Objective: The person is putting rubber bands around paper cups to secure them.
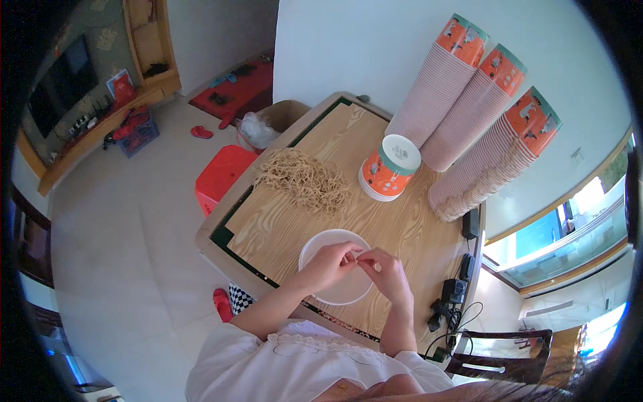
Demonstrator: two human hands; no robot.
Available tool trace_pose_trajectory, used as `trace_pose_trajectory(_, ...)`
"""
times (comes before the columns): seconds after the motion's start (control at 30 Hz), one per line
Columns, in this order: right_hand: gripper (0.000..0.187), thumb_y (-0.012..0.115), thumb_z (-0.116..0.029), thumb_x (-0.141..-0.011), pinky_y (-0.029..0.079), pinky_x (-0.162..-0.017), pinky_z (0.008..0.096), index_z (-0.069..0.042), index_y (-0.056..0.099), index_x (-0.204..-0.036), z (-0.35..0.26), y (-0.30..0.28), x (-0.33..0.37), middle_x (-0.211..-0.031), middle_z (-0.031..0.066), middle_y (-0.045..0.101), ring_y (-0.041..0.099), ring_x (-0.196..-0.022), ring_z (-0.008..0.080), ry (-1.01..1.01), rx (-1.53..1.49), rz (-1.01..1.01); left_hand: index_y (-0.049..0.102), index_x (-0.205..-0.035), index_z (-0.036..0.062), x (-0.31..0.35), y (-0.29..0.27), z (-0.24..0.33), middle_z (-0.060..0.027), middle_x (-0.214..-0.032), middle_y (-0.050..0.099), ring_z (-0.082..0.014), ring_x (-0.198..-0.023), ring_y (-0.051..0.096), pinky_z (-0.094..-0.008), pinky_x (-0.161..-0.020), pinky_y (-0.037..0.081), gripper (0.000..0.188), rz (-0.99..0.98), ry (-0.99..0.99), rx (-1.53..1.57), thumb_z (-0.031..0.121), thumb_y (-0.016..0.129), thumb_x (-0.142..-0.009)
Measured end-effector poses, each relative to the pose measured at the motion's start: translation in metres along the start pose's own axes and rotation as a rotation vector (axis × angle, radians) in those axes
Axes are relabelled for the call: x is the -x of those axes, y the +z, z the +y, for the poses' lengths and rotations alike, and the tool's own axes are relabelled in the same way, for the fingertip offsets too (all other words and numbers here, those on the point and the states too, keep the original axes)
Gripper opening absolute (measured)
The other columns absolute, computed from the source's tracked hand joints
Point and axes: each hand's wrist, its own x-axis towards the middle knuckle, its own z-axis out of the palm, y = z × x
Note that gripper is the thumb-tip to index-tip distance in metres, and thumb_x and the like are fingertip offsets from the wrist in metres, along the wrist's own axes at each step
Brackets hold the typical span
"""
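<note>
My left hand [329, 263] and my right hand [387, 271] meet over a white round paper tub [343, 295], near the table's front edge. The fingertips of both are pinched together almost touching; what they hold is too small to make out. Just beyond the tub, to the left, lies a loose pile of thin tan strands [305, 177]. Farther back, an orange and green paper tub [390, 171] stands upside down, nested over others with white rims.
Tall leaning stacks of nested tubs [439, 84] rise at the back right; tan strands [479, 191] run along the nearest. Black adapters and cables [454, 291] line the table's right edge. A red stool [224, 175] and a cardboard box [287, 115] stand left of the wooden table [415, 248].
</note>
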Motion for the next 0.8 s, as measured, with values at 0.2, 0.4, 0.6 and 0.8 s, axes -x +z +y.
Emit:
trace_pose_trajectory(0.2, 0.01, 0.062, -0.002, -0.075, 0.049, -0.064, 0.0277, 0.0, 0.061, -0.085, 0.004, 0.004, 0.007, -0.079, 0.0105, 0.061, 0.062, -0.075, 0.0196, 0.063, -0.057, 0.086, 0.056, -0.088, -0.0007, 0.007, -0.002, -0.008, -0.0141, -0.076, 0.058, -0.0258, -0.068, 0.059, -0.0345, -0.063, 0.047, 0.014, 0.044, 0.032, -0.175, 0.004, 0.059, -0.075)
trace_pose_trajectory(0.4, 0.009, 0.063, -0.003, -0.075, 0.049, -0.061, 0.0286, -0.001, 0.062, -0.084, 0.006, 0.001, 0.008, -0.079, 0.0097, 0.061, 0.061, -0.07, 0.0199, 0.054, -0.027, 0.115, 0.054, -0.083, -0.0007, 0.006, -0.001, -0.009, -0.0146, -0.078, 0.057, -0.027, -0.07, 0.059, -0.0354, -0.064, 0.047, 0.011, 0.079, 0.064, -0.277, 0.005, 0.059, -0.075)
trace_pose_trajectory(0.6, 0.008, 0.064, -0.003, -0.073, 0.048, -0.059, 0.028, -0.002, 0.062, -0.081, 0.008, 0.006, 0.005, -0.079, 0.0089, 0.061, 0.06, -0.067, 0.0189, 0.04, 0.0, 0.081, 0.053, -0.078, -0.0005, -0.003, 0.004, -0.007, -0.0144, -0.077, 0.058, -0.03, -0.07, 0.059, -0.0377, -0.064, 0.046, 0.011, -0.03, 0.015, -0.089, 0.008, 0.059, -0.074)
trace_pose_trajectory(0.8, 0.01, 0.066, -0.002, -0.072, 0.047, -0.059, 0.0277, -0.001, 0.062, -0.081, 0.015, 0.005, 0.0, -0.077, 0.0098, 0.059, 0.059, -0.066, 0.0192, 0.039, -0.032, 0.166, 0.054, -0.077, 0.0018, -0.004, -0.002, -0.018, -0.0147, -0.076, 0.059, -0.0302, -0.07, 0.058, -0.0388, -0.062, 0.045, 0.01, -0.01, 0.009, -0.283, 0.01, 0.058, -0.075)
